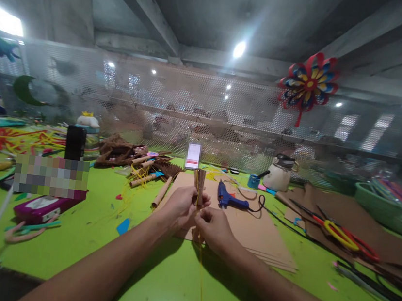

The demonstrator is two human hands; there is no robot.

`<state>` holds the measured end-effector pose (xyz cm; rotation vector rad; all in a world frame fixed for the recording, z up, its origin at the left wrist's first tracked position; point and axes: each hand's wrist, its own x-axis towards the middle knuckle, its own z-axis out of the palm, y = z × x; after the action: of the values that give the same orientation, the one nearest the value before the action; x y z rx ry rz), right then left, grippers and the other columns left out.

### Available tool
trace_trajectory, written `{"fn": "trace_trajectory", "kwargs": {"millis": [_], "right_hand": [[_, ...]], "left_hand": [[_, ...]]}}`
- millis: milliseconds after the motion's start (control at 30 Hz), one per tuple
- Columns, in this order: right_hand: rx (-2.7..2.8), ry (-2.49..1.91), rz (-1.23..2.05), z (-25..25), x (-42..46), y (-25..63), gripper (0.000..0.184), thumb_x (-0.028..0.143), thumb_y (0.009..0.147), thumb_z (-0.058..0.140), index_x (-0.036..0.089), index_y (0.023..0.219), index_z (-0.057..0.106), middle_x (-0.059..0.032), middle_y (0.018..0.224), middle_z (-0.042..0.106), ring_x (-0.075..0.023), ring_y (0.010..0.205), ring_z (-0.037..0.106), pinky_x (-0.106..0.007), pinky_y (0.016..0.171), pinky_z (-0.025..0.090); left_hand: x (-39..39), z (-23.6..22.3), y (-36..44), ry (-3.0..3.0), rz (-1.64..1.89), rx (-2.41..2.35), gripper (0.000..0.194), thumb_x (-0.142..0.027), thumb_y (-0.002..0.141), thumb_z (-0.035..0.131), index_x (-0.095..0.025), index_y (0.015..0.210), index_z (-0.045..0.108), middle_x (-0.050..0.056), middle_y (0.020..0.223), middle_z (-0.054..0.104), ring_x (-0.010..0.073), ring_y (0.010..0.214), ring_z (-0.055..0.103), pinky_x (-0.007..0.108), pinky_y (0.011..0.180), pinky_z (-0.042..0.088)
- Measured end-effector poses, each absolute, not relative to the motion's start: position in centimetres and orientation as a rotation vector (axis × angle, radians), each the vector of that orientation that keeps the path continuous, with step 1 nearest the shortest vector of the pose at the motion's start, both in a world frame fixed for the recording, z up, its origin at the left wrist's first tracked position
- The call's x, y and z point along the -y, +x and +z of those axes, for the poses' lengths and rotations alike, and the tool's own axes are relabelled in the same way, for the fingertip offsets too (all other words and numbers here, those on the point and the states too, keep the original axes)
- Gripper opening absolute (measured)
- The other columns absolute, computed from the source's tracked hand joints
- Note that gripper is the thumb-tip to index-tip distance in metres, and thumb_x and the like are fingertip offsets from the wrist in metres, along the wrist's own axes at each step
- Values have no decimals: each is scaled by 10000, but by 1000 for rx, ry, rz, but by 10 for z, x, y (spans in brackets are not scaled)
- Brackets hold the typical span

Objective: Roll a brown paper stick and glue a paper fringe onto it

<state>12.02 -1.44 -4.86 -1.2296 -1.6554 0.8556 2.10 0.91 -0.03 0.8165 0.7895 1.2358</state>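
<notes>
My left hand is closed around a pleated strip of brown paper, which stands upright above the fingers. Close beside it, my right hand pinches a thin yellow string at the lower end of the paper. The string hangs down toward the table's front edge. Both hands are over a stack of brown cardboard sheets. On those sheets, just beyond my right hand, lies a blue glue gun with its black cord trailing right.
Rolled paper tubes and crumpled brown paper lie on the green table at left. A lit phone stands behind the hands. Scissors rest on brown paper at right, near a green basket. A white jar stands behind.
</notes>
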Motion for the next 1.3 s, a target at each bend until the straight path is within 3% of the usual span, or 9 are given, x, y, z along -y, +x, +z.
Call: {"fn": "trace_trajectory", "kwargs": {"millis": [333, 467, 600, 833, 1033, 1300], "right_hand": [[1715, -1272, 784, -49, 14, 123, 118, 136, 651, 454, 138, 579, 548, -16, 522, 581, -101, 460, 498, -197, 440, 330], [1939, -1352, 757, -29, 9, 139, 121, 137, 600, 497, 129, 497, 561, -1, 471, 547, -105, 464, 469, -210, 449, 320], [1767, -1284, 616, -3, -9, 165, 93, 181, 602, 539, 130, 596, 617, -23, 594, 605, -139, 588, 543, -234, 547, 412], [1337, -1086, 1031, 13, -14, 181, 309, 268, 655, 620, 140, 925, 542, -31, 701, 594, -134, 599, 587, -244, 506, 500], [1439, -1096, 942, 8, -9, 169, 443, 476, 706, 605, 152, 992, 507, -1, 631, 553, -113, 505, 557, -228, 426, 502], [1326, -1210, 747, -4, -15, 162, 389, 468, 667, 609, 149, 860, 501, 45, 540, 485, -98, 391, 502, -182, 307, 402]], "left_hand": [[-3, -2, 23, 964, 1238, -893, 130, -70, 650, 389, -139, 576, 471, -6, 506, 456, 62, 424, 375, 189, 448, 319], [-6, -5, 20, 1251, 1206, -1045, 147, -94, 668, 371, -142, 582, 480, -9, 508, 460, 72, 431, 372, 202, 437, 277], [-6, -3, 21, 1406, 1104, -1099, 180, -75, 691, 349, -153, 579, 466, -16, 495, 449, 73, 425, 369, 204, 441, 273], [-4, -4, 26, 1656, 1047, -1190, 172, -87, 686, 367, -160, 627, 511, -18, 473, 454, 102, 429, 385, 220, 446, 276], [-4, -9, 22, 1957, 1122, -1261, 202, -90, 637, 435, -156, 702, 613, 6, 518, 518, 137, 489, 406, 243, 518, 259], [-1, -16, 23, 2118, 1241, -1160, 286, -61, 642, 463, -181, 810, 660, 58, 675, 601, 184, 616, 491, 248, 620, 312]]}}
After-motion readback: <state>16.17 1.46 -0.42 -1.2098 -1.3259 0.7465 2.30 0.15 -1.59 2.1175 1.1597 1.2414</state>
